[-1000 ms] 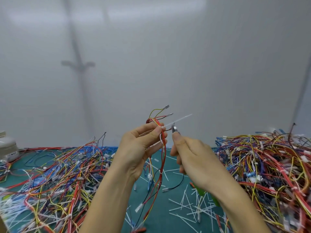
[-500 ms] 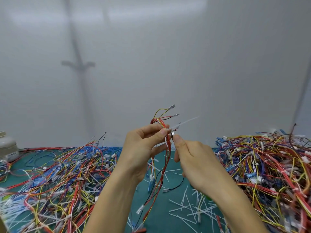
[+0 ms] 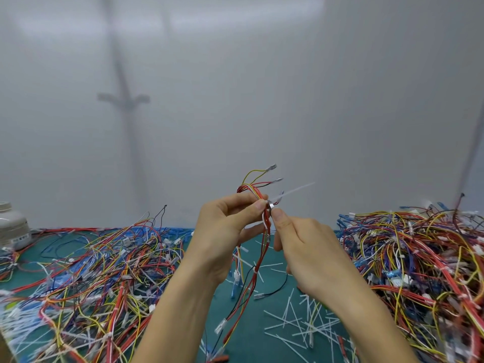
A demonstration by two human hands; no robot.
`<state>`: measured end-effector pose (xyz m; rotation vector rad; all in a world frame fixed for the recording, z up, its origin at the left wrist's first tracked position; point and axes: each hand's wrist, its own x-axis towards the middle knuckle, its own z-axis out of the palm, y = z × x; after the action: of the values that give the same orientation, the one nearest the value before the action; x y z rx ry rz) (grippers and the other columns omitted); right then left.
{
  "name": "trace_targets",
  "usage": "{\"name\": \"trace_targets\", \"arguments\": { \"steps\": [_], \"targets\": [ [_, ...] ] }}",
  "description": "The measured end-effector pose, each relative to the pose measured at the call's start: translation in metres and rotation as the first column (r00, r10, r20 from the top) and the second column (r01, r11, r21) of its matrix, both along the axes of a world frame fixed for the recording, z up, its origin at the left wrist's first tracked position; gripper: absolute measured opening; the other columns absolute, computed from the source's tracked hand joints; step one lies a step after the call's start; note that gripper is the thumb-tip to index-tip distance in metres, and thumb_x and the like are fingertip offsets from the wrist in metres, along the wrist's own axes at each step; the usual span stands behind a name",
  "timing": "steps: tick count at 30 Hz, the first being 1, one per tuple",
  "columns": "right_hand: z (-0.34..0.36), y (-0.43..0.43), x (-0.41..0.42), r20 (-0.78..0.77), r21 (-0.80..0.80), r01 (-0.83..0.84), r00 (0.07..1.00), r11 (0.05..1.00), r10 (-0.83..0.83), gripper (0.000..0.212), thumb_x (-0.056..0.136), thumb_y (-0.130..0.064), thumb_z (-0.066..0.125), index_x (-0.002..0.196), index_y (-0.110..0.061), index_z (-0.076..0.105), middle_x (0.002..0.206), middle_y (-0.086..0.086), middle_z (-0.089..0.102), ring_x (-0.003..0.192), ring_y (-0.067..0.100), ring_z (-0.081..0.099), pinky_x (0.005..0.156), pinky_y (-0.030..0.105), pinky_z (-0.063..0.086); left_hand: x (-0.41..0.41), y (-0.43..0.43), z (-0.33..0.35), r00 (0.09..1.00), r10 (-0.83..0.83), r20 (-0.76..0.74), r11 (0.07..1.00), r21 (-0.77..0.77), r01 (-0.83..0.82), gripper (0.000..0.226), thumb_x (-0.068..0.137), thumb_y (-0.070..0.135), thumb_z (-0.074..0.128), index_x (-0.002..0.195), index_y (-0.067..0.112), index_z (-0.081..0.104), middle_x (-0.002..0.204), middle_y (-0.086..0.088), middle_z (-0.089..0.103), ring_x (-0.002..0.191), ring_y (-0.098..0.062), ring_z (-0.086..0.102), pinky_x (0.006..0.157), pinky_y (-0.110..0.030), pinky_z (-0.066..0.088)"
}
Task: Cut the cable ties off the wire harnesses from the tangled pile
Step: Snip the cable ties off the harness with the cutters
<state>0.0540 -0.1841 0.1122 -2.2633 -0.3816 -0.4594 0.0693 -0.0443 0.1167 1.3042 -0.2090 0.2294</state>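
Observation:
My left hand [image 3: 225, 231] pinches a wire harness [image 3: 255, 273] of red, yellow and black wires and holds it up above the green mat. A white cable tie [image 3: 290, 192] wraps the bundle just past my left fingertips, its long tail sticking out up and to the right. My right hand [image 3: 306, 247] grips a small cutter [image 3: 271, 206]; only its metal tip shows, set against the tie at the bundle. The harness's lower wires hang down to the mat.
A tangled pile of wire harnesses [image 3: 419, 271] lies at the right, another spread of harnesses [image 3: 91, 279] at the left. Several cut white cable ties [image 3: 301, 323] litter the green mat [image 3: 262, 344] between them. A white jar [image 3: 11, 226] stands far left. A grey wall rises behind.
My right hand has moved left and brought the cutter tip from beside the harness onto the tie at the bundle. The left hand has lifted the harness slightly right.

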Motion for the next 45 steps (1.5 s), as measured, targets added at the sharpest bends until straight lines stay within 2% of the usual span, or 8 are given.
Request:
{"name": "trace_targets", "arguments": {
  "steps": [7, 19, 28, 32, 38, 41, 43, 45],
  "targets": [
    [0.001, 0.001, 0.0, -0.008, 0.012, 0.01, 1.0, 1.0, -0.009, 0.066, 0.098, -0.058, 0.024, 0.065, -0.013, 0.06, 0.048, -0.001, 0.047, 0.054, 0.02, 0.052, 0.055, 0.033, 0.039, -0.001, 0.001, 0.0, 1.0, 0.001, -0.005, 1.0, 0.01, -0.001, 0.015, 0.085, 0.006, 0.068, 0.098, -0.001, 0.072, 0.08, -0.005, 0.074, 0.072, -0.01, 0.069, 0.059, -0.017, 0.054],
    [-0.003, 0.001, 0.002, -0.042, 0.051, 0.008, 0.999, 0.999, -0.006, 0.071, 0.097, -0.058, 0.026, 0.066, -0.007, 0.063, 0.058, 0.008, 0.063, 0.062, 0.024, 0.061, 0.064, 0.031, 0.047, 0.0, 0.001, 0.0, 1.0, 0.013, -0.01, 0.999, 0.037, -0.012, 0.006, 0.086, 0.006, 0.068, 0.089, 0.006, 0.073, 0.083, -0.004, 0.075, 0.073, -0.009, 0.07, 0.06, -0.017, 0.054],
    [-0.003, 0.001, 0.007, -0.156, 0.41, -0.077, 0.976, 0.909, 0.153, 0.068, 0.076, -0.077, 0.039, 0.075, -0.016, 0.069, 0.06, 0.002, 0.068, 0.046, 0.014, 0.062, 0.052, 0.028, 0.048, 0.003, 0.013, 0.004, 0.997, 0.067, -0.039, 0.981, -0.18, -0.073, 0.015, 0.089, 0.016, 0.064, 0.097, 0.005, 0.071, 0.091, -0.009, 0.076, 0.078, -0.016, 0.074, 0.064, -0.022, 0.057],
    [-0.002, -0.002, 0.004, -0.213, 0.363, -0.183, 0.938, 0.914, 0.272, 0.026, 0.078, -0.043, 0.075, 0.082, -0.017, 0.071, 0.051, 0.001, 0.062, 0.046, 0.009, 0.058, 0.05, 0.019, 0.048, 0.002, 0.02, 0.008, 1.0, -0.03, 0.001, 0.964, -0.263, 0.029, 0.018, 0.091, 0.008, 0.056, 0.105, 0.002, 0.066, 0.1, -0.012, 0.075, 0.089, -0.019, 0.074, 0.069, -0.022, 0.058],
    [-0.007, 0.009, 0.004, -0.164, 0.358, -0.199, 0.949, 0.912, 0.271, 0.013, 0.079, -0.024, 0.078, 0.078, -0.016, 0.069, 0.05, -0.008, 0.06, 0.045, 0.009, 0.054, 0.05, 0.021, 0.046, 0.002, 0.021, 0.008, 0.989, -0.136, 0.06, 0.941, -0.303, 0.148, 0.042, 0.079, -0.002, 0.06, 0.121, -0.001, 0.058, 0.113, -0.012, 0.072, 0.102, -0.02, 0.071, 0.076, -0.02, 0.057],
    [-0.007, 0.007, 0.007, -0.097, 0.437, -0.141, 0.975, 0.888, 0.202, 0.015, 0.077, -0.024, 0.08, 0.074, -0.016, 0.068, 0.053, -0.004, 0.062, 0.047, 0.009, 0.056, 0.052, 0.026, 0.049, 0.001, 0.023, 0.008, 0.998, -0.055, 0.004, 0.977, -0.207, 0.054, 0.035, 0.078, 0.002, 0.067, 0.113, 0.006, 0.065, 0.102, -0.008, 0.075, 0.091, -0.019, 0.072, 0.073, -0.023, 0.058],
    [-0.006, 0.002, 0.009, -0.074, 0.479, -0.099, 0.986, 0.872, 0.152, 0.015, 0.075, -0.026, 0.082, 0.073, -0.019, 0.068, 0.056, -0.004, 0.064, 0.049, 0.009, 0.058, 0.054, 0.028, 0.052, 0.0, 0.023, 0.008, 0.996, 0.088, -0.012, 0.996, 0.028, -0.087, 0.009, 0.088, 0.011, 0.066, 0.095, 0.008, 0.071, 0.083, -0.004, 0.072, 0.075, -0.016, 0.068, 0.067, -0.024, 0.058],
    [-0.004, -0.001, 0.01, -0.067, 0.506, -0.078, 0.989, 0.859, 0.13, 0.015, 0.074, -0.026, 0.082, 0.072, -0.02, 0.068, 0.055, -0.005, 0.063, 0.049, 0.009, 0.058, 0.054, 0.029, 0.051, -0.003, 0.023, 0.009, 0.991, 0.132, -0.016, 0.977, 0.168, -0.128, 0.029, 0.087, 0.036, 0.066, 0.078, 0.008, 0.069, 0.071, -0.005, 0.068, 0.064, -0.016, 0.068, 0.06, -0.025, 0.058]
  ]
}}
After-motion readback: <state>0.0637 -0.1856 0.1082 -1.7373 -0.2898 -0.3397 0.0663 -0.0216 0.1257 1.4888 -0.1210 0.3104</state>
